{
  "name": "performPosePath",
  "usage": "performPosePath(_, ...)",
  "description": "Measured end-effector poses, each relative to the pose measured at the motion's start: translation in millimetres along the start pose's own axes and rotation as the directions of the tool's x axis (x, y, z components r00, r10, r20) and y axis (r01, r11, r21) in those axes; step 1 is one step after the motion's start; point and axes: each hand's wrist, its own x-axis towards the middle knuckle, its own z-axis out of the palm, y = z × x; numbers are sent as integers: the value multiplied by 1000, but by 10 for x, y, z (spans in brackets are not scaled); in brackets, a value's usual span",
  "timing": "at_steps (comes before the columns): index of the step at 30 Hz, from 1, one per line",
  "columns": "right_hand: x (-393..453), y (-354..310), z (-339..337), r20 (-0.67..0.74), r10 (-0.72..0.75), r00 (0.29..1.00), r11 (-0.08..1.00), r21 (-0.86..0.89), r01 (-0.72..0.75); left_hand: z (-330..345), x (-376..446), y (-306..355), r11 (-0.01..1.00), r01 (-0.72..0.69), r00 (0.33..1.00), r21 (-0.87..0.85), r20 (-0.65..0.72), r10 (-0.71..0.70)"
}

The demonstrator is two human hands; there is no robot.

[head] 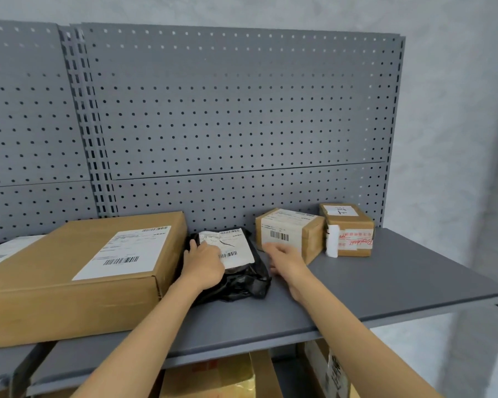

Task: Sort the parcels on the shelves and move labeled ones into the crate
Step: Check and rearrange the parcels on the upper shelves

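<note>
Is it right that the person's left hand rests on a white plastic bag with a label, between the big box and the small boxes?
Not quite: the head view shows the bag is black, not white. The left hand does rest on it, between the big box and the small boxes.

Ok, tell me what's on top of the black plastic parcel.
A white shipping label with barcodes lies on the black plastic parcel, and the left hand rests on both, hiding the label's left part. The right hand is beside it, not touching.

Left hand [204, 261] rests on black bag parcel [236, 271] — right hand [285, 258] seemingly open.
</note>
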Motion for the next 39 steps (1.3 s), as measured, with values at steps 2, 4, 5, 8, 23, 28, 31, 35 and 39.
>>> performPosePath(2, 30, -16, -119, -165, 3, 986, 998, 67, 8, 12, 63, 94, 999, -46, 996, 0, -79, 46)
performPosePath(4, 6, -53, -231, -300, 11, 954, 993, 116, 25, 3, 136, 254, 980, -132, 984, -151, -141, 111)
performPosePath(5, -18, -81, -285, -354, 8, 935, 990, 137, 43, -7, 184, 354, 954, -169, 978, -247, -161, 132)
performPosePath(8, -97, -147, -452, -372, 23, 928, 992, 126, 26, 7, 354, 642, 891, -204, 973, -405, -182, 140)
performPosePath(23, -6, -46, -790, -27, -95, 995, 991, 95, 97, 165, 703, 886, 663, -77, 993, -745, -116, -16)
performPosePath(28, 108, -70, -941, -28, -155, 988, 970, 183, 158, 81, 473, 947, 492, -171, 974, -854, -221, -45)
performPosePath(31, 165, -119, -1032, -15, -188, 982, 965, 184, 188, 129, 312, 976, 436, -150, 973, -887, -212, -96)
performPosePath(35, 195, -131, -1094, 88, -214, 973, 971, 129, 202, 190, 189, 985, 406, -122, 963, -906, -208, -173)
performPosePath(39, 246, -111, -1092, 174, -167, 971, 985, 72, 156, 213, 168, 958, 427, -53, 962, -903, -161, -222)
